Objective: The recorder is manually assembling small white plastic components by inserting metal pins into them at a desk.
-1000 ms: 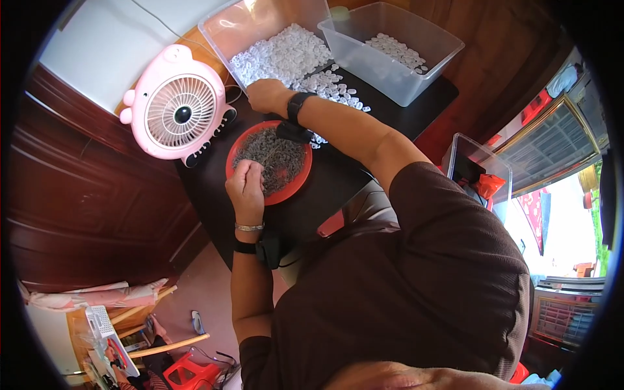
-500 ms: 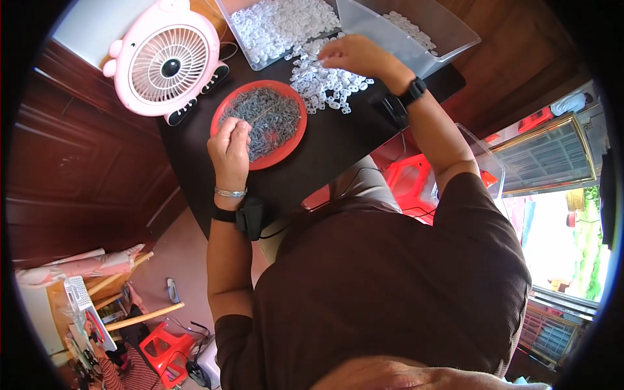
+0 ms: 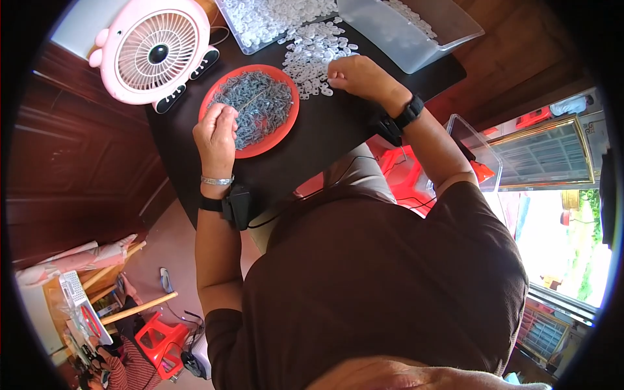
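My left hand (image 3: 218,133) is closed in a fist over the near-left rim of a round red plate (image 3: 284,133). Small grey, twisted-looking pieces (image 3: 263,107) are heaped on that plate. A thin pale stick-like thing (image 3: 252,100) runs from beside my left fingertips across the heap; whether they grip it cannot be told. At the near right edge of a pile of small white plastic pieces with holes (image 3: 309,55), my right hand (image 3: 359,76) has its fingers curled together. What it pinches, if anything, is hidden.
A pink fan (image 3: 156,55) stands left of the plate on the dark table (image 3: 325,133). Behind the loose pile is a clear tub of white pieces (image 3: 276,19), with a translucent bin (image 3: 406,49) on its right. Red stools (image 3: 162,344) stand on the floor.
My right hand has drawn nearer to me, from over the white pile to its near edge, and its fingers have curled in. My left fist stays by the plate. The whole view has shifted slightly.
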Demonstrator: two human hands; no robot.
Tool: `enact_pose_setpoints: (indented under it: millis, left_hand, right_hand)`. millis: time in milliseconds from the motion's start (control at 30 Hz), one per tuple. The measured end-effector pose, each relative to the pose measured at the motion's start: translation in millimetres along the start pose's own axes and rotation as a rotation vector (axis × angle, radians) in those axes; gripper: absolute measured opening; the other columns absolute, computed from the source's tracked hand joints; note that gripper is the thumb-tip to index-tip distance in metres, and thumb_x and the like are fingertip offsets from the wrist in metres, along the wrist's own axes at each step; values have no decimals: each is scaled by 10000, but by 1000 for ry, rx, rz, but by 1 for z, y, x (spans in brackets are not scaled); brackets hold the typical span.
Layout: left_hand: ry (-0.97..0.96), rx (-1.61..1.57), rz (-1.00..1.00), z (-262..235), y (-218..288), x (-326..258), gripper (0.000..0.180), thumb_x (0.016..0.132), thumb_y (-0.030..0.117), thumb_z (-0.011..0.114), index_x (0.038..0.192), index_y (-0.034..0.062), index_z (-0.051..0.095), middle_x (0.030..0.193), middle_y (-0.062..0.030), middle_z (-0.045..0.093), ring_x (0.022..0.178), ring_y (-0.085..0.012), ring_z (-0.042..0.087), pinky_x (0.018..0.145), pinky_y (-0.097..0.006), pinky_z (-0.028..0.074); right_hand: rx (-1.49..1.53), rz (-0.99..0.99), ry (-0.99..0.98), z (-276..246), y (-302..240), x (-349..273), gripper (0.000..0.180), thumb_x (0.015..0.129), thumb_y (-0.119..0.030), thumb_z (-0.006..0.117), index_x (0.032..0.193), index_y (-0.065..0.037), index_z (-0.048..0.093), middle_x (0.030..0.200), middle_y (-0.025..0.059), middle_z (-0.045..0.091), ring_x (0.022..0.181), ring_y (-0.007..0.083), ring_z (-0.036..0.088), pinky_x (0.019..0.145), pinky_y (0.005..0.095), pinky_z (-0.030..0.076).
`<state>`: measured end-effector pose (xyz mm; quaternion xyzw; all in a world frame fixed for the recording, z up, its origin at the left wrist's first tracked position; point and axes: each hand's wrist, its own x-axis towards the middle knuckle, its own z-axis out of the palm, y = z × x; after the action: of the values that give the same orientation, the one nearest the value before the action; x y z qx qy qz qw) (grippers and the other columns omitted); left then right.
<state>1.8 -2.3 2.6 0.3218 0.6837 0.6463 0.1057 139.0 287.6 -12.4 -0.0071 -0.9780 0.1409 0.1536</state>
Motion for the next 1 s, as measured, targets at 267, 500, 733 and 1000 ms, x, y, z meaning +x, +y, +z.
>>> enact_pose_setpoints:
  millis: [267, 500, 733, 1000]
  left_hand:
    - [71, -35, -5, -5, -2, 3, 185, 892, 126, 528, 767, 4, 590, 601, 18, 495, 514, -40, 429, 468, -195, 336]
    - [93, -62, -8, -6, -6, 6, 178, 887, 128, 533, 769, 8, 589, 602, 13, 505, 509, -42, 439, 465, -197, 349]
    - [86, -21, -15, -3, -5, 1, 168, 895, 156, 548, 798, 26, 594, 593, 10, 525, 500, -39, 463, 453, -206, 362]
    - [68, -27, -28, -1, -6, 3, 154, 896, 138, 539, 820, 11, 578, 610, -2, 522, 511, -53, 470, 465, -214, 377]
  right_hand:
    - [-24, 57, 102, -10, -3, 38, 163, 826, -203, 570, 893, -67, 628, 776, 114, 651, 740, 290, 635, 670, 376, 498]
    - [-54, 102, 149, -13, -5, 72, 233, 775, -153, 554, 964, -77, 667, 847, 141, 678, 794, 315, 648, 741, 385, 515]
    - [989, 17, -201, -8, -80, 102, 206, 840, -131, 647, 1009, -14, 660, 804, 20, 660, 704, 67, 601, 638, 203, 496]
    - [1159, -34, -246, 29, -111, 96, 163, 850, -92, 657, 994, -17, 654, 840, -2, 633, 750, 58, 560, 682, 204, 470]
